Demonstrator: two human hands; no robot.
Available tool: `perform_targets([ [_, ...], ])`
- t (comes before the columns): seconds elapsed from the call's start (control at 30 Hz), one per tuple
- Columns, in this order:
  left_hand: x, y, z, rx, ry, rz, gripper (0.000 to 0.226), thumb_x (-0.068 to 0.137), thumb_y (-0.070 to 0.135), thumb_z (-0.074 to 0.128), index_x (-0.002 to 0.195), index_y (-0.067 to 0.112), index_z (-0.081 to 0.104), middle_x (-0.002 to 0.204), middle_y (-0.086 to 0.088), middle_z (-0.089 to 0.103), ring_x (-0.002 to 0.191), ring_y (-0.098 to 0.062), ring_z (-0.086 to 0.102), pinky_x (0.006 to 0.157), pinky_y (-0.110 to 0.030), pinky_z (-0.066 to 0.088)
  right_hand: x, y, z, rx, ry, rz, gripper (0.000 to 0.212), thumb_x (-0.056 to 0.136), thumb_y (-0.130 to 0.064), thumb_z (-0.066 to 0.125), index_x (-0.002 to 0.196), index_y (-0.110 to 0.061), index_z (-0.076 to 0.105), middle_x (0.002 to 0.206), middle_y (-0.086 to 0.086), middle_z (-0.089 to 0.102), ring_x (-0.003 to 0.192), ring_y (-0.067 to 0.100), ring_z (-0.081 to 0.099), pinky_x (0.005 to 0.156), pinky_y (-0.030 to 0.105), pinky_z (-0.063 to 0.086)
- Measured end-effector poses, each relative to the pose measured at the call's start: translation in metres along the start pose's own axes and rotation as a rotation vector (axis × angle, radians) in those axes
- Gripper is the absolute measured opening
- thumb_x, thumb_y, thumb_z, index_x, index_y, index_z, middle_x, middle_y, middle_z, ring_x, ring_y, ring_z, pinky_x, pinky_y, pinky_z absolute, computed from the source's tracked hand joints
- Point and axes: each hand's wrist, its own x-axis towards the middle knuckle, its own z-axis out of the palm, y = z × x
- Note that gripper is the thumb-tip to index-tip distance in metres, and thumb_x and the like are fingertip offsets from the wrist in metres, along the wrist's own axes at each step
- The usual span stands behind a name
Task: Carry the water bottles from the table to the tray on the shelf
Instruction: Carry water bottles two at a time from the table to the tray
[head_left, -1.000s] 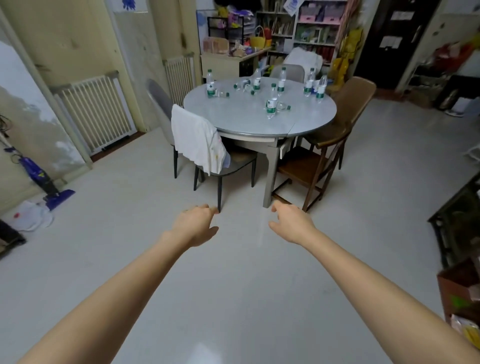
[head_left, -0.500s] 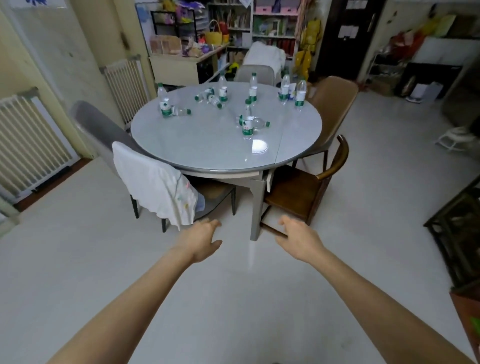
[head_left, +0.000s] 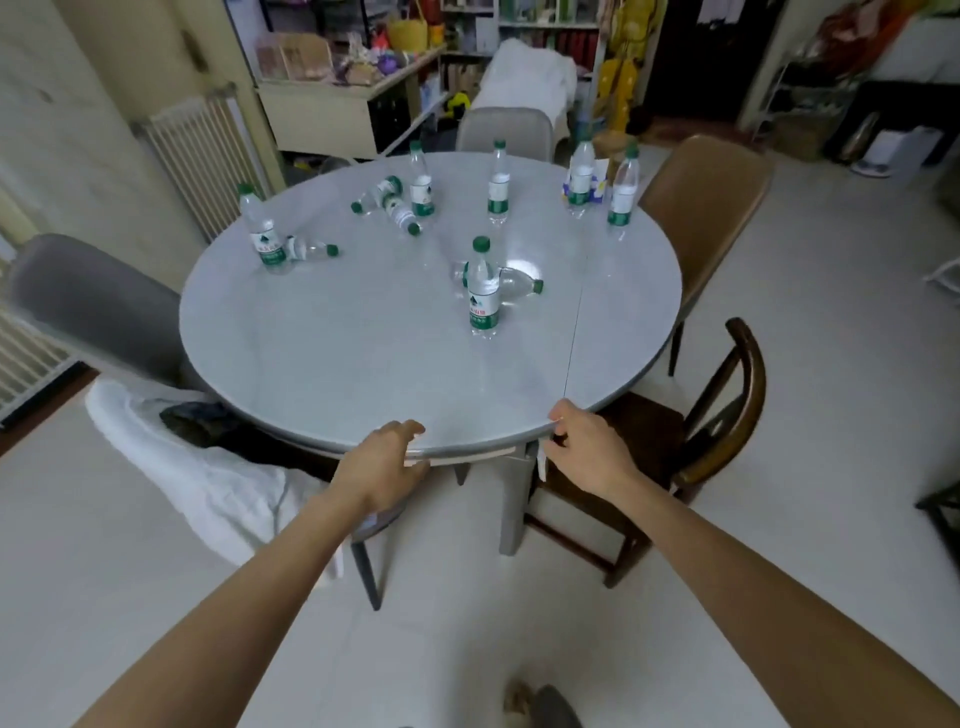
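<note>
Several clear water bottles with green caps and labels are spread over a round grey table (head_left: 337, 364). The nearest upright bottle (head_left: 483, 293) stands near the middle, and another bottle (head_left: 514, 283) lies on its side right behind it. More stand at the left (head_left: 262, 236), the back (head_left: 498, 184) and the back right (head_left: 623, 189). My left hand (head_left: 382, 465) and my right hand (head_left: 584, 449) reach out at the table's near edge, fingers loosely apart, each holding nothing. No tray or shelf tray is in view.
A chair draped with white cloth (head_left: 208, 483) sits at the near left, a dark wooden chair (head_left: 727, 415) at the near right, a brown chair (head_left: 711, 208) at the far right. A grey chair (head_left: 93, 312) stands left. Cluttered shelves (head_left: 519, 31) line the back wall.
I have walked up to the table, which now fills the view. Both hands, earlier over the floor, have reached the table's near edge.
</note>
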Motion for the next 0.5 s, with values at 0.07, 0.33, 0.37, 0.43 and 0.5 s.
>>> perform_targets([
  [0.07,0.039,-0.003,-0.009,-0.033,-0.001,-0.015,0.050,0.093,0.036,0.056,0.139,0.022,0.043,0.136,0.001,0.052,0.124,-0.020,0.050,0.098,-0.036,0.045,0.051,-0.005,-0.014,0.060,0.030,-0.016,0.036,0.094,-0.030,0.056,0.124,-0.013,0.048,0.119,0.007,0.060,0.104,0.025,0.058,0.085,0.034,0.048],
  [0.33,0.200,-0.038,-0.026,-0.051,-0.043,-0.039,0.050,0.094,0.037,0.055,0.141,0.023,0.042,0.138,0.002,0.051,0.125,-0.019,0.049,0.096,-0.036,0.045,0.245,-0.048,-0.044,0.067,0.227,-0.180,0.046,0.092,-0.034,0.057,0.132,-0.017,0.042,0.124,0.008,0.054,0.107,0.030,0.058,0.085,0.043,0.050],
  [0.37,0.221,-0.044,-0.030,-0.051,-0.051,-0.033,0.050,0.094,0.037,0.055,0.141,0.023,0.042,0.138,0.002,0.051,0.125,-0.019,0.049,0.096,-0.036,0.045,0.268,-0.054,-0.046,0.071,0.233,-0.178,0.047,0.092,-0.036,0.057,0.132,-0.019,0.042,0.123,0.007,0.053,0.107,0.030,0.057,0.085,0.042,0.050],
  [0.43,0.264,-0.054,-0.041,-0.057,-0.060,-0.019,0.050,0.095,0.036,0.054,0.141,0.023,0.042,0.138,0.002,0.051,0.125,-0.019,0.049,0.096,-0.036,0.045,0.309,-0.064,-0.047,0.062,0.225,-0.160,0.049,0.091,-0.041,0.057,0.133,-0.022,0.041,0.123,0.007,0.053,0.108,0.028,0.055,0.086,0.040,0.048],
  [0.5,0.301,-0.062,-0.053,-0.072,-0.076,-0.010,0.050,0.095,0.036,0.054,0.141,0.022,0.042,0.139,0.000,0.050,0.125,-0.019,0.049,0.096,-0.035,0.045,0.344,-0.071,-0.042,0.030,0.185,-0.164,0.053,0.090,-0.043,0.059,0.135,-0.023,0.041,0.124,0.007,0.052,0.110,0.027,0.052,0.085,0.038,0.046],
])
